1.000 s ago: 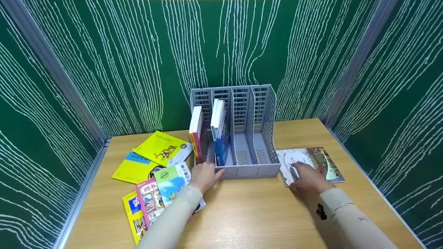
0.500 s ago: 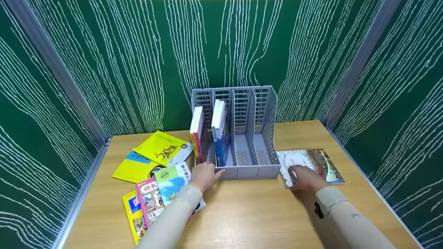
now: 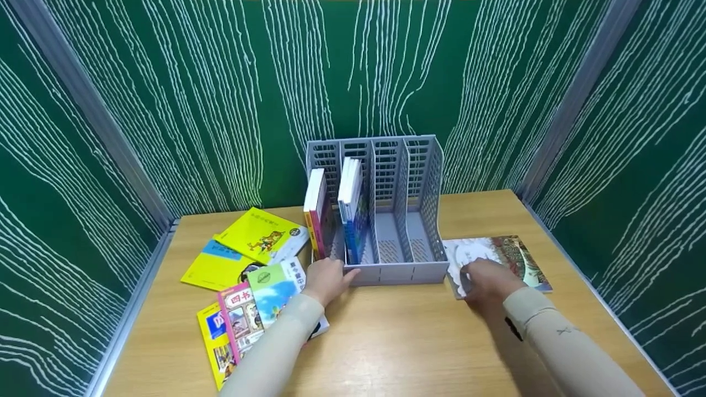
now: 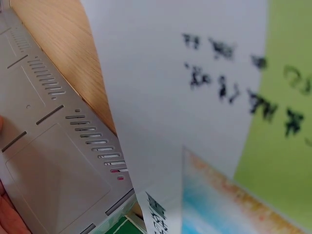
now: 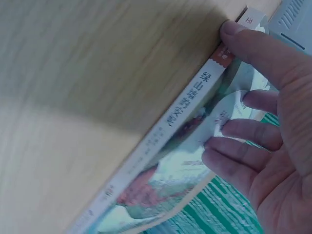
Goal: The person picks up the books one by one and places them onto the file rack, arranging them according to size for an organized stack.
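Note:
My left hand grips the low front edge of a grey file rack, its fingers over the rim at the left corner and the thumb along the front. In the left wrist view only part of that hand shows beside the rack's slotted grey panel. To the right of the rack, a picture book with a white and reddish-brown cover lies flat. My right hand holds its near left corner. The right wrist view shows the thumb at the white spine and the fingertips over the cover.
Upright books stand in the rack's leftmost slot, and thin white-edged books in the slot beside it. Left of the rack lie yellow books, a green-and-blue book and a pink-edged book, overlapping. Green walls surround the table.
My right hand has shifted slightly left on the picture book and its wrist has turned a little. The left hand, the rack and the other books stay where they were.

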Demonstrator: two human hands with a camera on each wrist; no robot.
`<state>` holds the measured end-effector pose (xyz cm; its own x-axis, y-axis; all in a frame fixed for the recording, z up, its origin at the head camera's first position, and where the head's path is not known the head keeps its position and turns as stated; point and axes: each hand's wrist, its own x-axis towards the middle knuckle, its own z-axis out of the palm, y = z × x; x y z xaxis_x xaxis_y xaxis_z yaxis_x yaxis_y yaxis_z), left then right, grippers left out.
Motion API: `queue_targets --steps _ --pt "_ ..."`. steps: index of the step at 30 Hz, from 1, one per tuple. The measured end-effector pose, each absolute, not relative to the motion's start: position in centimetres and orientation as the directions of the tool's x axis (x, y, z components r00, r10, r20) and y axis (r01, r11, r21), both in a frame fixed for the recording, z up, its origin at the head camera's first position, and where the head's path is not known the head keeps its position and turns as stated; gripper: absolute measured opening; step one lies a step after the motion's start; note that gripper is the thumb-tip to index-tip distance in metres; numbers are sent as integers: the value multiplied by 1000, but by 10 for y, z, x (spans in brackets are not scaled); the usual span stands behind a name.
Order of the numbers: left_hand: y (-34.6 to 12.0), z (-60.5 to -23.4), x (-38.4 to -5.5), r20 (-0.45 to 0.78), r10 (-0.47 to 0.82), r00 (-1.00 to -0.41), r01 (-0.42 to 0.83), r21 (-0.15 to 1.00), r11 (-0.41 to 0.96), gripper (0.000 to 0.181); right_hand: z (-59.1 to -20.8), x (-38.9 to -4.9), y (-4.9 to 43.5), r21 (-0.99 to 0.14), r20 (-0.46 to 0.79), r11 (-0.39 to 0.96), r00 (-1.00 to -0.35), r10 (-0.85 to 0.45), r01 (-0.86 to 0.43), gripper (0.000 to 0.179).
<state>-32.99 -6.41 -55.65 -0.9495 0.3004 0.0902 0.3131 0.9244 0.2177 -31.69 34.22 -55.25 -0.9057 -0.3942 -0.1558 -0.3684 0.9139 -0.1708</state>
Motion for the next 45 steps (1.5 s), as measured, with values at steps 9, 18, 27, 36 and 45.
queue_targets --steps 9,18,27,36,45 --pt "-64 -555 -328 105 295 -950 311 215 926 61 -551 -314 340 -144 -168 915 -902 -398 -377 18" --pt "-63 -561 -327 146 300 -943 325 208 922 61 -566 -307 337 -49 -58 883 -881 -469 -467 22" --pt "-63 -563 -329 133 299 -945 322 209 924 62 -577 -301 334 25 60 867 -865 -498 -498 20" --pt "-64 -561 -329 131 301 -945 322 196 926 62 -589 -295 326 20 175 939 -924 -341 -343 11" --pt "-64 -561 -328 155 302 -941 327 171 930 63 -595 -296 324 -44 285 968 -931 -226 -249 29"
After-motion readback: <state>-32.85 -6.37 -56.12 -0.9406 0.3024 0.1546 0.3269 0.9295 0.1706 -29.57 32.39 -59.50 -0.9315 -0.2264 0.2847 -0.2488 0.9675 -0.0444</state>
